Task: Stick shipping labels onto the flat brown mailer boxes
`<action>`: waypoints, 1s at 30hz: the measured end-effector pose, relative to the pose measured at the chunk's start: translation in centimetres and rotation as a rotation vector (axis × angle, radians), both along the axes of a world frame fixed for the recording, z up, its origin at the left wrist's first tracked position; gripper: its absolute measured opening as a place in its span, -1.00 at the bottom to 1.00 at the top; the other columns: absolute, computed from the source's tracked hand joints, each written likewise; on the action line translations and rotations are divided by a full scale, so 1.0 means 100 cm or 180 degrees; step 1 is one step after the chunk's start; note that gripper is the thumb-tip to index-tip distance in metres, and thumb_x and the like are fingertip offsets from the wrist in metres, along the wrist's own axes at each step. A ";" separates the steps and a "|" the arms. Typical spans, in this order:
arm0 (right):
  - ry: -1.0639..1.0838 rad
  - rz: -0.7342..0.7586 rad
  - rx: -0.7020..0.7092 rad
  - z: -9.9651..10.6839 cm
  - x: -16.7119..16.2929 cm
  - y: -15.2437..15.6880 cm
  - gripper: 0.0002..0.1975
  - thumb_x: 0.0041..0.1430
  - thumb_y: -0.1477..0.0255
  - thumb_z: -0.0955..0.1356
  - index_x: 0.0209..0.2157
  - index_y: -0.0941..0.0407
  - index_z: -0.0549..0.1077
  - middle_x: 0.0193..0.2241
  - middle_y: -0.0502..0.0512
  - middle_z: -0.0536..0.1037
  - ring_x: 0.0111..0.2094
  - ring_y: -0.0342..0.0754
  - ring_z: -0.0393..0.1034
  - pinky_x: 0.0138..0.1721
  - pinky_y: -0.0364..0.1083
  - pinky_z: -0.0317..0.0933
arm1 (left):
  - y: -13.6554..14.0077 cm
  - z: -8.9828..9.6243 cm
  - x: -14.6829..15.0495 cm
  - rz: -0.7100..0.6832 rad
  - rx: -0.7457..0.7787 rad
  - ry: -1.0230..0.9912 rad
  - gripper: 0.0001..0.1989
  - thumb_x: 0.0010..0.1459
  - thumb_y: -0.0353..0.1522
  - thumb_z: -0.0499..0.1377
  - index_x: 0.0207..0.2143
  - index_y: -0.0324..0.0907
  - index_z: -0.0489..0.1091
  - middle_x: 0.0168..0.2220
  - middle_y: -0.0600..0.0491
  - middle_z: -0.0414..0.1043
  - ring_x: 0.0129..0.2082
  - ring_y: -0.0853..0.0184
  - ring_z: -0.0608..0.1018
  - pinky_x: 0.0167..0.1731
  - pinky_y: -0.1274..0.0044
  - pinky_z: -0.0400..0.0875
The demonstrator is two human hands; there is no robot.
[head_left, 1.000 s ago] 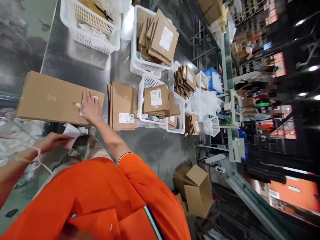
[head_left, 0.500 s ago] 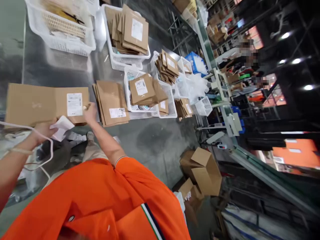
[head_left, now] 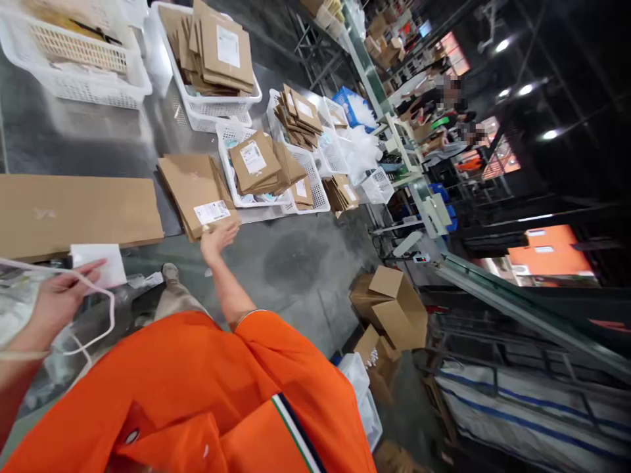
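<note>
My left hand (head_left: 66,295) is pinched on a white paper sheet (head_left: 109,264) at the lower left, just off the table's near edge. A plain brown cardboard piece (head_left: 79,213) lies flat behind the sheet. My right hand (head_left: 220,239) is at the near edge of a stack of brown cardboard mailers (head_left: 190,187), its fingers stretched out and apart. The top mailer carries a white printed label (head_left: 211,211) close to that hand.
White plastic baskets (head_left: 224,190) stand along the metal table (head_left: 111,135), several with labelled mailers in them. A white cord (head_left: 109,309) loops past my left hand. Open cardboard boxes (head_left: 401,322) sit on the floor to the right. People are in the background.
My right hand has moved from the cardboard in front to the mailer stack on the right. The labelled face no longer shows on the front cardboard. The view has shifted right.
</note>
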State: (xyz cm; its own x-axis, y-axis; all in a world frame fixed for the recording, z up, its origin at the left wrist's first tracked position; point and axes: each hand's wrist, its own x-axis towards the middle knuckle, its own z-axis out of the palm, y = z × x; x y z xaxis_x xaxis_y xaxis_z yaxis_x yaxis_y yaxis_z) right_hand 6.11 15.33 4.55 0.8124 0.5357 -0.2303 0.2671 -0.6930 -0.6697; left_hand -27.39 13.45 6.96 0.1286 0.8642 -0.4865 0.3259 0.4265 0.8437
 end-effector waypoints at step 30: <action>0.2117 0.2402 0.0320 -0.020 -0.104 -0.007 -0.83 0.22 0.36 0.60 -0.20 0.15 0.72 -0.37 0.06 0.70 -0.35 -0.03 0.60 -0.20 -0.07 0.59 | 0.001 -0.031 0.053 0.1135 -0.0514 -0.0792 -0.08 -0.48 -0.21 0.74 0.03 -0.36 0.74 -0.05 -0.27 0.77 -0.11 0.02 0.75 0.01 0.24 0.69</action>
